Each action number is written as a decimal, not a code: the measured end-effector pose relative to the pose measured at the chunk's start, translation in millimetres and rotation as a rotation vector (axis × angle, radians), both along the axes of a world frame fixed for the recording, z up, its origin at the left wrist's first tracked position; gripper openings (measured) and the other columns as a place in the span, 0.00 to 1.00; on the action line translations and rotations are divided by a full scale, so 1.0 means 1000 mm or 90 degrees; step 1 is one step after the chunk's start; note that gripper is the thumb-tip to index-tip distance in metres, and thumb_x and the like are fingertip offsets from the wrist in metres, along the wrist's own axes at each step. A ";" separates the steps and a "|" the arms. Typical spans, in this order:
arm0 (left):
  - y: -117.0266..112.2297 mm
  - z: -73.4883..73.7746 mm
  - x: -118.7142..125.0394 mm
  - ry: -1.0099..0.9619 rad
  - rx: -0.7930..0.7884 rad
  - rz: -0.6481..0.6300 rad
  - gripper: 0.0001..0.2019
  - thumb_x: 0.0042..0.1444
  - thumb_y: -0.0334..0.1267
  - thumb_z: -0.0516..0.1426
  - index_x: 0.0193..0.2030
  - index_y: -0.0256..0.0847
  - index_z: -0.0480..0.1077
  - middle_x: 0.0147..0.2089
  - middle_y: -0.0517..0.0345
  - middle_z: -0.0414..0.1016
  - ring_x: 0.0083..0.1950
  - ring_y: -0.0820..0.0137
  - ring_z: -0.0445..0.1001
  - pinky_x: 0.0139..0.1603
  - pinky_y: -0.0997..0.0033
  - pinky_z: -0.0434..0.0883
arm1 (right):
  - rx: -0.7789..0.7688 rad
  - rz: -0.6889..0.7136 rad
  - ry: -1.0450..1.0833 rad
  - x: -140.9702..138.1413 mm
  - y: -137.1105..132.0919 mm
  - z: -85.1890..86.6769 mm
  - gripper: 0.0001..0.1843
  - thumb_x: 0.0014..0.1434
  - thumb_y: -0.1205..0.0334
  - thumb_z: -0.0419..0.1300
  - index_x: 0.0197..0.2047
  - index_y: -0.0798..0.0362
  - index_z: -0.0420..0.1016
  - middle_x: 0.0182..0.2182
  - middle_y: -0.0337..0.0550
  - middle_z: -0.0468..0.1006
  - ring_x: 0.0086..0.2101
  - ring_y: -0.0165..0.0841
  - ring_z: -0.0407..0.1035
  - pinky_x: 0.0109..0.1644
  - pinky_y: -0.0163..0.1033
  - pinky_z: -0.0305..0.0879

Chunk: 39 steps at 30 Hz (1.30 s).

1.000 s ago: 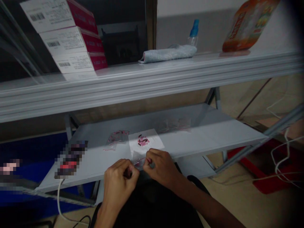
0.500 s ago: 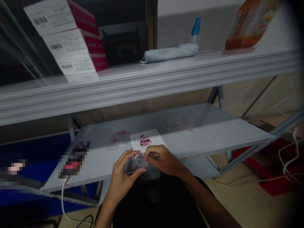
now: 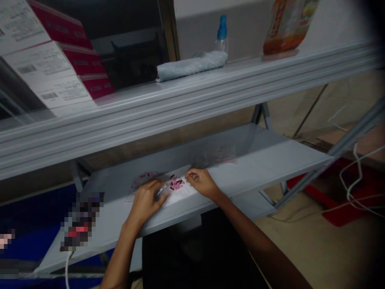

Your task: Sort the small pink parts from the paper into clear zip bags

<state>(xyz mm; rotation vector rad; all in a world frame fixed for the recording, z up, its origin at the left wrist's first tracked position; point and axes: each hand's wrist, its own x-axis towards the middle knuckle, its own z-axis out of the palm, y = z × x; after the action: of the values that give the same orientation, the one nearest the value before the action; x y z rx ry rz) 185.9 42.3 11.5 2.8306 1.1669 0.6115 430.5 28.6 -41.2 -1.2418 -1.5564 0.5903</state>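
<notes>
Small pink and dark pieces [image 3: 177,183] lie in a loose pile on a white sheet of paper [image 3: 183,194] on the lower shelf. At the left of the pile, my left hand [image 3: 148,200] holds a clear plastic bag [image 3: 161,188] between thumb and fingers; most of the bag is hidden. My right hand [image 3: 202,182] is by the paper's right side, its fingertips pinched together. What they hold, if anything, is too small to make out. Clear bags with pink pieces [image 3: 146,176] lie just beyond my left hand.
Further clear bags [image 3: 219,154] lie on the lower shelf [image 3: 270,152], behind my right hand. A blurred-out object [image 3: 82,220] with a white cable is at the left. The upper shelf [image 3: 186,94] bears boxes [image 3: 69,60], a folded cloth [image 3: 192,66], a spray bottle [image 3: 221,34] and an orange bottle [image 3: 287,30].
Both hands have moved forward from the shelf's front edge to the paper and drawn apart. The clear bag has gone with my left hand. The view has shifted to the right.
</notes>
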 end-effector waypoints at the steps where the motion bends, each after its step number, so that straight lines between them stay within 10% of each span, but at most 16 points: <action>1: 0.003 0.000 0.002 0.020 0.001 -0.003 0.16 0.61 0.46 0.57 0.52 0.42 0.75 0.50 0.48 0.79 0.50 0.57 0.77 0.53 0.56 0.72 | 0.000 0.005 -0.006 -0.001 0.001 -0.003 0.09 0.59 0.66 0.57 0.31 0.55 0.78 0.24 0.40 0.78 0.25 0.29 0.70 0.31 0.33 0.63; 39: 0.038 0.043 0.019 0.261 0.031 -0.108 0.19 0.50 0.43 0.64 0.50 0.49 0.77 0.46 0.50 0.81 0.52 0.50 0.73 0.54 0.50 0.66 | -0.014 0.023 -0.063 -0.002 0.001 -0.013 0.09 0.59 0.68 0.57 0.31 0.56 0.78 0.24 0.40 0.78 0.26 0.29 0.70 0.32 0.31 0.59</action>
<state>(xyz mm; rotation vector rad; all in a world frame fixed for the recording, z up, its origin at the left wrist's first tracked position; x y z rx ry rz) 205.3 80.2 54.5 3.1476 0.9409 0.0494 428.8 29.4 -54.2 -1.2783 -1.6621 0.5773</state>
